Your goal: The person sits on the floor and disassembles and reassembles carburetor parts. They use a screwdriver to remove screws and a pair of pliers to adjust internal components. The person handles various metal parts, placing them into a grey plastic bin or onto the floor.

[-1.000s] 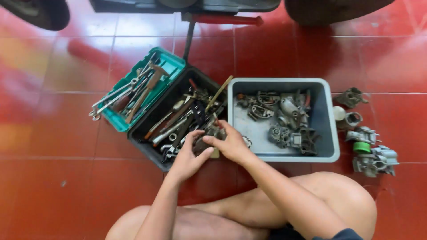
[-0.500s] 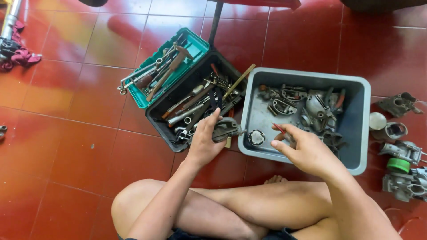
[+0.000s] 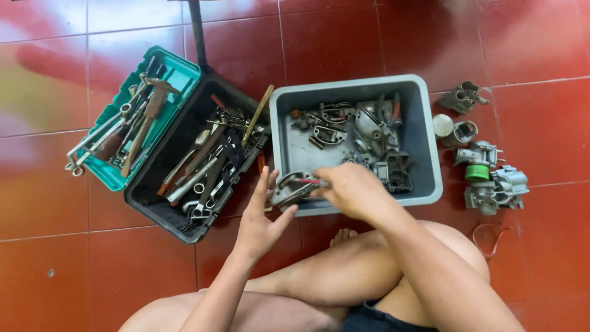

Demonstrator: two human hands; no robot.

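Right hand grips a grey metal part by its right end, fingers curled around it; a thin red-tipped piece runs along the part toward the fingers. Part sits at the near-left corner of the grey plastic tub, over the tub's rim, between the two hands.

Left hand is open, fingers spread and pointing up, palm turned toward the part. Fingertips are just beside the part's left end (contact cannot be confirmed from this view). It holds nothing.

Tub contents: a heap of grey cast metal parts, clustered toward the far and right sides; bare floor of the tub shows at the left.

Left of the tub, touching or nearly so: black toolbox, open, filled with wrenches, screwdrivers and other hand tools. Its teal tray lies against the far-left edge, holding spanners and a wooden-handled hammer.

Right of the tub, on the red tiled floor: several loose carburettor-like castings, one with a green ring, plus a small white round cap.

Person sits cross-legged, bare knees below the hands.
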